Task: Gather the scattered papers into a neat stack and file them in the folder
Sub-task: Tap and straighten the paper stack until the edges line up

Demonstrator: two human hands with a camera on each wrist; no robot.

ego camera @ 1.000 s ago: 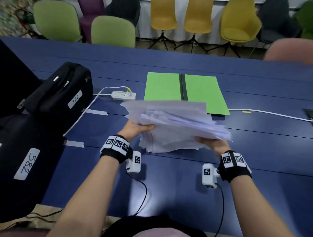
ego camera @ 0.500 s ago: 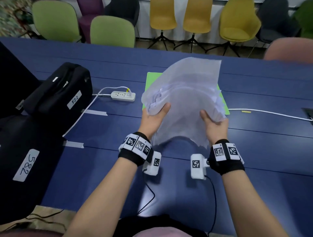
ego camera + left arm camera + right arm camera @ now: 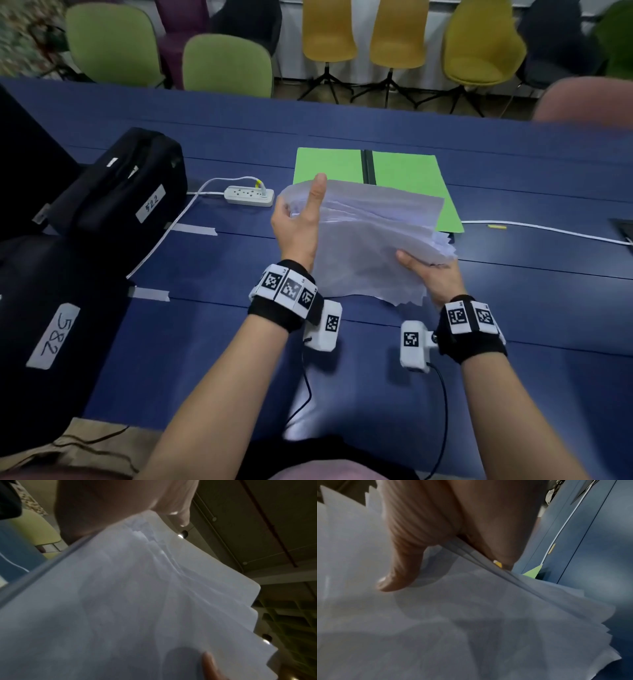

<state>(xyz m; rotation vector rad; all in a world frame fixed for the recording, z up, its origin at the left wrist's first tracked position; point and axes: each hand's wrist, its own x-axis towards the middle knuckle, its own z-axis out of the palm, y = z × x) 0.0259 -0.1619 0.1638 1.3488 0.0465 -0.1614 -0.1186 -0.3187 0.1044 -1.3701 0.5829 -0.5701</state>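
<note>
Both hands hold the papers [image 3: 370, 240] in the air above the blue tabletop [image 3: 513, 308], just in front of the open green folder [image 3: 404, 171], which lies flat and apart from the sheaf.

Right hand [image 3: 435, 277]: thumb on top, fingers underneath, pinching the near right corner of the sheaf. The right wrist view shows the thumb pressed onto the top sheet, with the sheet edges running into the crook of the hand.

Left hand [image 3: 298, 222]: cups the left edge, thumb straight and pointing up along the sheets, remaining fingers hidden behind the paper. How tightly they close cannot be told.

The sheaf is not yet squared. Edges fan out and stagger at the right and near sides, and the lower sheets sag in a curve.

Risks, as judged:
- Loose lower sheets could slide out and fall to the tabletop, since the hold is only at two edges and the bundle bends.
- Setting it into the folder as it is would probably leave corners sticking out past the cover.
- Tapping the edges hard to align them could crumple the drooping sheets.
- The white cable [image 3: 548, 229] beside the folder could snag a trailing corner.

Writing: the black case [image 3: 120, 192] carries a white label reading "522"; the nearer black case [image 3: 41, 342] reads "582", both handwritten. The wristbands show square coded markers, with no readable text.
</note>
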